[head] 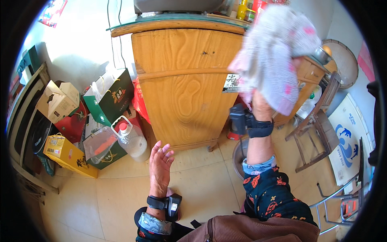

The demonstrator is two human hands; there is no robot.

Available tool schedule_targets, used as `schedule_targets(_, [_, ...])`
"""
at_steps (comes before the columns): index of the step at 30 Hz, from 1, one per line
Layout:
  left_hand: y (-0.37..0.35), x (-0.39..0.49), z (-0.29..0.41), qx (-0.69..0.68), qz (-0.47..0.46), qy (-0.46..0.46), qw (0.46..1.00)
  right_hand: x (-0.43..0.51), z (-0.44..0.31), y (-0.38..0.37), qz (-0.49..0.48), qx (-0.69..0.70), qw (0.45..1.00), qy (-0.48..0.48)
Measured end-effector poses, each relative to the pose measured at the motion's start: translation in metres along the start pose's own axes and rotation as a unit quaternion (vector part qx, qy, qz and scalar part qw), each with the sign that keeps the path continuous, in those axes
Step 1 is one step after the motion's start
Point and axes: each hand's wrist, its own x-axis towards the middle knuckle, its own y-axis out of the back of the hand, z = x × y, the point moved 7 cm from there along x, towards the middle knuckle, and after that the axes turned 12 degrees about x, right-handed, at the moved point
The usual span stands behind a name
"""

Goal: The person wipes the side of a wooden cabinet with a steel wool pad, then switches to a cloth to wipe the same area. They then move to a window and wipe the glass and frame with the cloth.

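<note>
A white and pink cloth (pixel 269 57), blurred in places, hangs from my raised right hand (pixel 262 104). The cloth covers most of that hand's fingers, at the right end of a wooden cabinet (pixel 187 90). My left hand (pixel 160 165) is low in front of the cabinet, palm up, with its fingers apart and nothing in it. A black strapped device sits on each wrist. Just left of my left hand stands a clear plastic jug (pixel 133 145) with a red cap.
Gift bags and boxes (pixel 108 93) crowd the floor at left beside a chair frame (pixel 18 163). A glass top (pixel 181 17) covers the cabinet, with jars (pixel 249 15) on it. At right are a wooden chair (pixel 317 127), a round bin (pixel 240 157) and a metal bowl (pixel 322 56).
</note>
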Motion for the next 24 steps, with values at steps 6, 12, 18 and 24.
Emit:
schedule_targets(6, [-0.001, -0.001, -0.005, 0.003, 0.003, 0.013, 1.000, 0.019, 0.006, -0.022, -0.055, -0.326, 0.929, 0.169])
schedule_targets(12, [-0.008, 0.006, -0.013, 0.023, -0.010, 0.023, 0.999, -0.026, 0.083, -0.024, -0.264, -0.370, 0.885, 0.104])
schedule_targets(18, [-0.012, 0.012, -0.024, 0.025, -0.004, 0.042, 0.999, -0.031, 0.116, 0.061, -0.235, -0.433, 0.863, 0.109])
schedule_targets(24, [-0.013, 0.011, -0.025, 0.026, -0.027, 0.040, 0.999, 0.003, 0.122, 0.208, 0.024, -0.483, 0.874, -0.042])
